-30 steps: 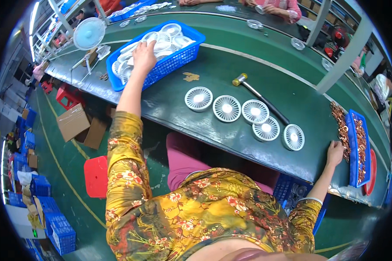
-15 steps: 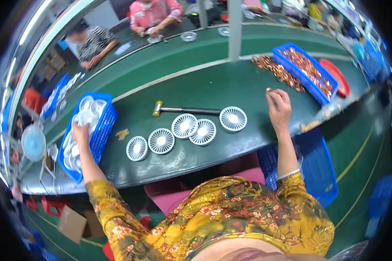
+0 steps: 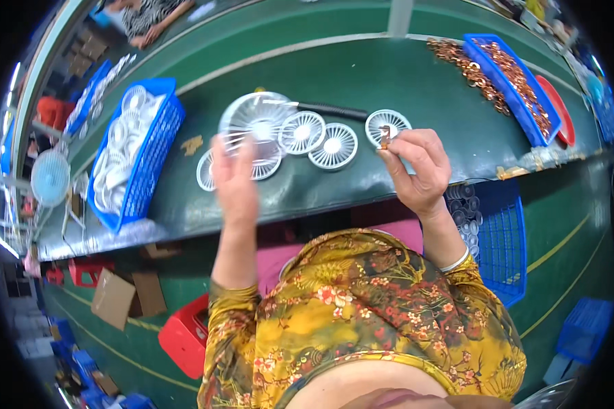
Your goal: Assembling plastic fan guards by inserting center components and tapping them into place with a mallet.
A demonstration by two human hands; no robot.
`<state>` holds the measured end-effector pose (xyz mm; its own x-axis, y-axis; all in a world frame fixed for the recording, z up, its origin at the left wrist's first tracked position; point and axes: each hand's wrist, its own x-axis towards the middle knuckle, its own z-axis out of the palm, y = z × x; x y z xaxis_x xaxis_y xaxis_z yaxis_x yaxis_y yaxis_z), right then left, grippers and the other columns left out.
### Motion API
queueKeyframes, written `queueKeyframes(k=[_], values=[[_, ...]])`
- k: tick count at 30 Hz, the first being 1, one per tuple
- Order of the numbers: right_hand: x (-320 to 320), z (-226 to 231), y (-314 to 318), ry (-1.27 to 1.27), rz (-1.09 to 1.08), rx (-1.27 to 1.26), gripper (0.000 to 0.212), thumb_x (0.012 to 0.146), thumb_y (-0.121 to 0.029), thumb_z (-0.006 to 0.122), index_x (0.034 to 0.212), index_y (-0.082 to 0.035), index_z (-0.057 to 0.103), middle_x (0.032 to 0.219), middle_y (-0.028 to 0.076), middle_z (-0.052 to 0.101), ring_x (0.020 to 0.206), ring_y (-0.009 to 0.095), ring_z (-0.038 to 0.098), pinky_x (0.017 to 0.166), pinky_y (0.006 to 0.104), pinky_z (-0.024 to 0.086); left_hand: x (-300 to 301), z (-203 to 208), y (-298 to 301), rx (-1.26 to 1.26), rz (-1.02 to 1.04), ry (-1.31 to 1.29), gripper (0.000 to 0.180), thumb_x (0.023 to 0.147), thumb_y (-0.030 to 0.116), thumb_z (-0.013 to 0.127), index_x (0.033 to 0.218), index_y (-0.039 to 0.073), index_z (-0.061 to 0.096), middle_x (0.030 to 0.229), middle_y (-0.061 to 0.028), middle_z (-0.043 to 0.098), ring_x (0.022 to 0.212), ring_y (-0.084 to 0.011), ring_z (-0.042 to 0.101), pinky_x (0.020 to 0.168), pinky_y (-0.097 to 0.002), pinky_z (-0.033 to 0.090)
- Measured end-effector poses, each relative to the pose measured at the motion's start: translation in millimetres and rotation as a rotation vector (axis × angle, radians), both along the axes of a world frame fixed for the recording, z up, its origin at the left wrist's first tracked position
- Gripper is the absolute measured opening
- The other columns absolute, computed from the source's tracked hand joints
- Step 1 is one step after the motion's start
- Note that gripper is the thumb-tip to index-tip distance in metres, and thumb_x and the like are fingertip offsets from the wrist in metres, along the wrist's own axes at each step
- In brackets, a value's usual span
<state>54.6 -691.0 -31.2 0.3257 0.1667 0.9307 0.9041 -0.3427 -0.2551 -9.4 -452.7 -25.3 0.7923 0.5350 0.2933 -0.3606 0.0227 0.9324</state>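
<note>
My left hand (image 3: 236, 183), smeared by motion, grips a white slotted round grille (image 3: 256, 112) raised above the green table (image 3: 361, 71). My right hand (image 3: 419, 167) pinches a small copper-coloured metal piece (image 3: 385, 135) between thumb and fingertips. Several similar white slotted discs lie in a row below. One disc (image 3: 301, 133) is beside the held grille, another disc (image 3: 333, 147) sits to its right, and the farthest-right disc (image 3: 383, 119) is partly behind my right fingers. Beyond them lies a hammer (image 3: 331, 110) with a black handle; the held grille hides most of its head.
A blue basket (image 3: 174, 126) of white discs stands at left. At far right, a blue tray (image 3: 549, 133) holds copper pieces, with a loose pile (image 3: 460, 65) beside it and a red dish (image 3: 558, 109) behind. Below the table edge is a blue crate (image 3: 505, 259) with round parts.
My left hand has come out of the left basket with a white grille and moved right over the table. My right hand has moved left and nearer, still pinching the copper piece. The view has shifted.
</note>
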Motion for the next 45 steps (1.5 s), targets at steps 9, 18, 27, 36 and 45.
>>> queueKeyframes(k=[9,18,27,36,45], values=[[-13,2,38,-0.022,0.15,-0.146,0.021,0.064,-0.007,0.076,0.08,-0.008,0.062,0.077,0.002,0.059,0.066,0.021,0.058,0.058,0.0319,0.045,-10,-18,-56,-0.098,-0.339,0.024,0.025,0.097,0.012,0.046,0.118,-0.001,0.045,0.106,-0.0054,0.057,0.096,-0.0088,0.053,0.086,-0.0251,0.044],[-13,-9,43,0.185,0.127,-0.387,0.014,0.073,-0.01,0.069,0.083,-0.007,0.059,0.079,0.005,0.056,0.071,0.024,0.054,0.065,0.036,0.043,-13,-29,-52,0.369,-0.215,0.15,0.033,0.098,0.02,0.047,0.124,0.001,0.043,0.101,-0.009,0.061,0.089,-0.0132,0.058,0.077,-0.0281,0.048],[-18,-13,40,0.166,0.126,-0.239,0.017,0.07,-0.009,0.073,0.08,-0.007,0.059,0.08,0.005,0.059,0.072,0.024,0.056,0.062,0.036,0.044,-11,-29,-48,-0.211,-0.465,0.19,0.032,0.099,0.017,0.043,0.125,-0.001,0.043,0.112,-0.0079,0.055,0.1,-0.0111,0.053,0.088,-0.0265,0.044],[-21,-8,43,0.304,0.152,-0.431,0.011,0.075,-0.007,0.064,0.082,-0.006,0.056,0.081,0.008,0.054,0.078,0.028,0.054,0.068,0.0388,0.044,-18,-30,-54,0.265,-0.309,0.17,0.033,0.098,0.015,0.043,0.127,0.0,0.042,0.115,-0.0072,0.052,0.103,-0.0122,0.049,0.091,-0.0268,0.04],[-31,-12,50,0.319,0.1,-0.167,0.029,0.069,-0.008,0.074,0.096,-0.005,0.064,0.094,0.008,0.061,0.093,0.029,0.057,0.081,0.0385,0.044,-18,-27,-51,0.067,-0.399,0.063,0.039,0.098,0.022,0.047,0.129,0.0,0.038,0.107,-0.009,0.058,0.096,-0.0155,0.058,0.084,-0.0285,0.047]])
